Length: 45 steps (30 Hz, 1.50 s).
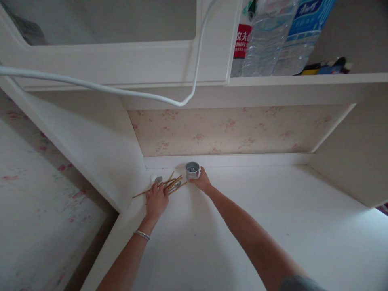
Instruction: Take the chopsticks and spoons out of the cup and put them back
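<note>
My left hand (157,200) reaches over a loose pile of wooden chopsticks (141,194) on the white desktop, its fingers bent down onto them. Among the sticks lie the metal bowl of a spoon (159,179) and another shiny metal piece (178,184), probably a spoon too. A small white rounded item (153,177) sits at the pile's far left; its kind is unclear. My right hand (202,182) grips the side of a round metal utensil holder (192,171). It stands upright just right of the pile, open at the top, with small holes in its bottom.
A white cable (145,96) hangs across the view in front of the upper cabinet (121,66). Plastic water bottles (269,36) and a blue pack (309,20) stand on the shelf at upper right. A side panel (91,137) borders the desktop (273,226) on the left.
</note>
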{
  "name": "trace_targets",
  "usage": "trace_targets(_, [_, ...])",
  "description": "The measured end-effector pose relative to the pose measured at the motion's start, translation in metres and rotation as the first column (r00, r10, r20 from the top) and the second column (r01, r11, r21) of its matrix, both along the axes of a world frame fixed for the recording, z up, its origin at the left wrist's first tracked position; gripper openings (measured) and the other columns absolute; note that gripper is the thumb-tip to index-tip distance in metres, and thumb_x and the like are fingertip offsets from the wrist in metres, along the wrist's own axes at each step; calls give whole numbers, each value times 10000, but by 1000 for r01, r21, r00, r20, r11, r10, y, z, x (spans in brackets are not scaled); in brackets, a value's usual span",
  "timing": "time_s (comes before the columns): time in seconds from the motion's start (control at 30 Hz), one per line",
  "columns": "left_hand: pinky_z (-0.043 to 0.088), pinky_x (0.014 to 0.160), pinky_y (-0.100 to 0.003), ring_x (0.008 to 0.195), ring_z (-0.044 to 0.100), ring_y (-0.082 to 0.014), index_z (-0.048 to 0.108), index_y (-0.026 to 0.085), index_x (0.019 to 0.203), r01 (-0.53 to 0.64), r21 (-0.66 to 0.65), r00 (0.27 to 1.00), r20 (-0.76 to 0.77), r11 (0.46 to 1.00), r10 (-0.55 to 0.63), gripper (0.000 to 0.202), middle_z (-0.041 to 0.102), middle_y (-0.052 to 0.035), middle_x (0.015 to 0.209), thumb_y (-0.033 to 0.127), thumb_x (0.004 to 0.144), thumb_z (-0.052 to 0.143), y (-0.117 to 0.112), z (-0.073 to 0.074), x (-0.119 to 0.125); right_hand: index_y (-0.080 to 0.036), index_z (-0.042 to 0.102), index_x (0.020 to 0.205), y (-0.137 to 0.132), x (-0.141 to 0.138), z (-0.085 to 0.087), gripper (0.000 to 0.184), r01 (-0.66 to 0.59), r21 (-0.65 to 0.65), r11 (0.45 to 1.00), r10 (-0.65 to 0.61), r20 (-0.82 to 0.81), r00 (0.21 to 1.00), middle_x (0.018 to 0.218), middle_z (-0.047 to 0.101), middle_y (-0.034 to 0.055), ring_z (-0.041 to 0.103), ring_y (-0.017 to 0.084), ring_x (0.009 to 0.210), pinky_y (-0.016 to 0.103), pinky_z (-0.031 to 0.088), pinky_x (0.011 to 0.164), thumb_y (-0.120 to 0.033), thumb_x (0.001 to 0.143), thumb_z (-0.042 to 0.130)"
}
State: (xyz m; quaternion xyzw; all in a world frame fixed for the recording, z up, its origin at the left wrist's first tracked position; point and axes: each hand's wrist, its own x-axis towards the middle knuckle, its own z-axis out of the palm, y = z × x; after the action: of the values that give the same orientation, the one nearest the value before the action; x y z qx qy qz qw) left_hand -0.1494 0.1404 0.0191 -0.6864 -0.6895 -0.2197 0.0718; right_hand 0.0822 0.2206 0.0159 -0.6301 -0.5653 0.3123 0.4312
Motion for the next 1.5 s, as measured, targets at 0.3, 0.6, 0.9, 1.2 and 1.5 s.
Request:
trace_targets(0.3, [505,936,-361,1030,637,-203,590,163,1111,337,-44,605,776,941,-180,315,647,-124,1162,363,906,459,-73,-5,81,-194,436,1310,-124,21,-10,516,-98,-62,993,92,-96,991,1049,662,67,664,160,751,273,524,662,-352,832,551])
trace_targets(0.6, [488,852,-276,899,660,-175,704,193,913,664,-152,427,881,732,-204,350,732,-60,946,406,932,428,-143,-7,158,-164,687,898,-251,40,-30,238,-271,-47,961,275,221,936,875,744,86,691,189,778,231,466,674,-93,775,495])
trace_targets(0.9, [452,765,-251,801,631,-169,683,199,832,633,-151,548,780,759,-302,408,709,-43,841,421,964,367,-156,-4,157,-175,682,923,-259,44,-31,254,-305,-54,951,306,315,899,917,738,80,696,179,819,211,461,704,-95,802,474])
trace_targets(1.2, [447,747,-259,770,610,-170,664,195,817,631,-160,578,750,759,-322,412,688,-46,806,421,971,356,-156,-6,158,-178,675,944,-259,45,-31,267,-313,-48,948,313,307,899,935,733,81,695,187,842,222,467,726,-92,807,461])
trace_targets(1.5, [449,758,-257,799,618,-168,657,202,824,641,-147,556,766,753,-323,390,690,-45,830,387,973,349,-154,-6,159,-179,673,941,-259,45,-29,270,-312,-35,949,310,268,912,921,730,78,687,183,829,219,469,722,-85,802,460])
